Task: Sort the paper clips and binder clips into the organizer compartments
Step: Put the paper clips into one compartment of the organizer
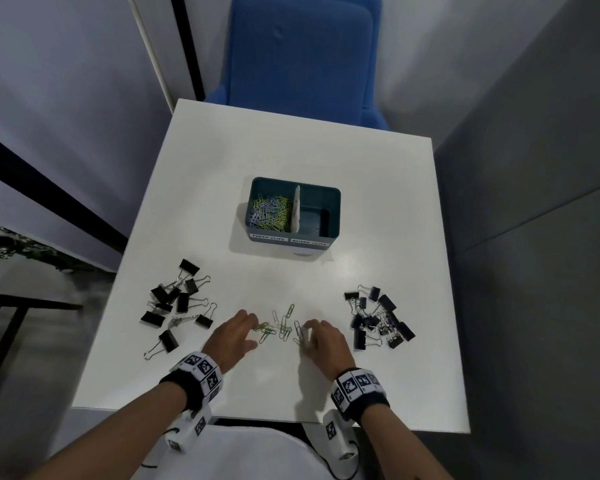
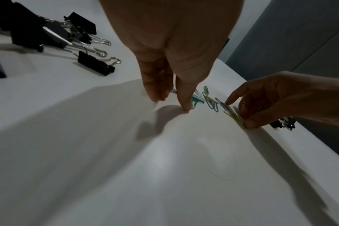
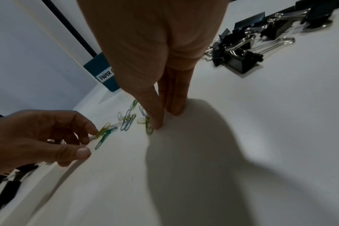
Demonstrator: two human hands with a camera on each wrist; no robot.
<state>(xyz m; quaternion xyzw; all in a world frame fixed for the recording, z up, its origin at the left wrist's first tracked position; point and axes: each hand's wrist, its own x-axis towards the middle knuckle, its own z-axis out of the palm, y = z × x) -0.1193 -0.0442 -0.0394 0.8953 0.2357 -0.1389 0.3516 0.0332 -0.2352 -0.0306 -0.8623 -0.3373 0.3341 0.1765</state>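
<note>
A teal organizer [image 1: 329, 216] stands mid-table; its left compartment holds many paper clips [image 1: 271, 211], while the right one shows only its bare floor. Several loose coloured paper clips [image 1: 284, 323] lie between my hands near the front. My left hand [image 1: 253, 332] touches the leftmost clips [image 3: 103, 131] with its fingertips, thumb apart. My right hand [image 1: 305, 337] pinches a yellow-green paper clip [image 2: 233, 117] between thumb and fingers, its index finger on a blue one. Black binder clips lie in a left pile [image 1: 177, 306] and a right pile [image 1: 378, 317].
The white table's [image 1: 291, 150] front edge runs just behind my wrists. A blue chair [image 1: 302, 57] stands beyond the far edge, and grey walls flank both sides. The organizer's front carries two labels, PAPER CLIPS [image 1: 268, 237] and BINDER CLIPS.
</note>
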